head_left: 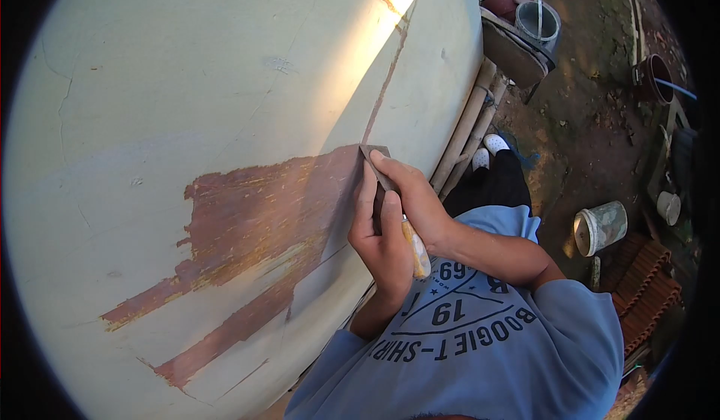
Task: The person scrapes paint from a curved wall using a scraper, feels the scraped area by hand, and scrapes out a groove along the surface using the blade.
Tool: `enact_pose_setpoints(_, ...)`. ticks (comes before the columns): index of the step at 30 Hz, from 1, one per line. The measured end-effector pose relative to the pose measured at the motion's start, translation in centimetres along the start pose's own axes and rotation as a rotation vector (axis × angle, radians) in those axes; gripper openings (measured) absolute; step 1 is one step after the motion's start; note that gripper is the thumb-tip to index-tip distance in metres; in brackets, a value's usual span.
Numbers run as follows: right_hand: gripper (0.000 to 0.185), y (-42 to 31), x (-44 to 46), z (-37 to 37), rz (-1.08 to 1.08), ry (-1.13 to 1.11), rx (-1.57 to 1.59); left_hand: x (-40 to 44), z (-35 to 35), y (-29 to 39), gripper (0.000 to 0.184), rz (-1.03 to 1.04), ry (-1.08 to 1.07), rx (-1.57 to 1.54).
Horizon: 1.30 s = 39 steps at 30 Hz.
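Observation:
A paint scraper [416, 251] is gripped by both hands, its worn yellow-and-white handle pointing down toward my shirt. Its flat metal blade meets the surface at the upper right corner of a stripped patch. My left hand [381, 244] wraps it from the left, thumb up along the tool. From the right, my right hand [414, 199] closes over it, with fingers pressing near the blade. The reddish-brown patch [255, 210] has ragged edges and yellowish streaks. Around it lies the pale green painted surface [150, 105], curved and cracked. A thin brown stripped line [386, 82] runs up from the blade.
Bamboo poles [469, 120] run along the surface's right edge. Beyond stand a grey bucket [551, 26], a tipped paint-stained bucket [604, 225], a dark red bucket [651, 82] and stacked roof tiles [637, 292] on bare ground. Sunlight [375, 37] strikes the upper surface.

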State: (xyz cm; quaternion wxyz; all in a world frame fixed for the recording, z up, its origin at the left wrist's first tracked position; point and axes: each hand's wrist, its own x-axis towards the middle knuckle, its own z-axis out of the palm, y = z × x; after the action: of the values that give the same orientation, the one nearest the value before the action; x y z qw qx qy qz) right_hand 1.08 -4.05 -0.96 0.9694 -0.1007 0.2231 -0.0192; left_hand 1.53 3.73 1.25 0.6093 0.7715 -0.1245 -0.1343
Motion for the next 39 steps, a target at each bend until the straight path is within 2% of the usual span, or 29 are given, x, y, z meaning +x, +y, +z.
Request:
enact_pose_setpoints(5, 0.033, -0.7, 0.2, -0.2, 0.074, -0.022, 0.043, 0.4, 0.4, 0.0, 0.044, 0.042, -0.009, 0.034)
enact_pose_setpoints(8, 0.034, 0.7, 0.1, 0.2, 0.025, 0.024, 0.034, -0.2, -0.6, -0.5, 0.043, 0.041, -0.005, 0.014)
enact_pose_setpoints(14, 0.035, 0.2, 0.8, -0.8, 0.073, -0.004, 0.096, 0.5, 0.1, -0.5, 0.042, 0.05, 0.001, 0.033)
enact_pose_setpoints(16, 0.035, 0.7, 0.5, 0.1, 0.008, 0.031, 0.069, 0.2, -0.6, -0.9, 0.042, 0.074, -0.014, 0.019)
enact_pose_setpoints(20, 0.037, -0.4, 1.2, -0.6, 0.016, -0.019, 0.071, 1.3, 0.4, -0.7, 0.041, 0.07, -0.028, -0.006)
enact_pose_setpoints(23, 0.031, -0.9, 0.8, 0.4, 0.02, -0.015, 0.134, 1.3, 0.4, -0.5, 0.041, 0.068, -0.034, -0.019)
enact_pose_setpoints(25, 0.031, 0.8, 0.9, 0.1, 0.036, 0.07, 0.04, 0.6, -0.3, -0.9, 0.041, 0.087, -0.014, -0.005)
enact_pose_setpoints(27, 0.032, 0.9, 1.0, -0.2, 0.032, 0.059, 0.001, 0.1, -0.7, -1.2, 0.041, 0.064, 0.006, -0.037)
enact_pose_setpoints(30, 0.032, -1.6, 1.7, -0.2, 0.007, -0.089, 0.199, 1.7, 0.9, 0.0, 0.041, 0.026, -0.049, -0.007)
enact_pose_setpoints(31, 0.032, -1.4, 1.5, 0.0, 0.012, -0.043, 0.15, 2.1, 1.2, 0.3, 0.041, 0.009, -0.062, -0.005)
enact_pose_setpoints(32, 0.033, -0.9, 1.0, 0.1, 0.01, 0.001, 0.098, 1.7, 0.7, -0.2, 0.041, 0.077, -0.06, 0.039)
enact_pose_setpoints(36, 0.034, -1.1, 1.4, -0.1, -0.014, 0.042, 0.029, 0.5, -0.2, -0.9, 0.04, 0.047, -0.031, -0.127)
enact_pose_setpoints(39, 0.034, -2.0, 1.1, 0.1, 0.018, 0.038, 0.032, 2.1, 1.4, 0.7, 0.044, -0.083, -0.068, -0.018)
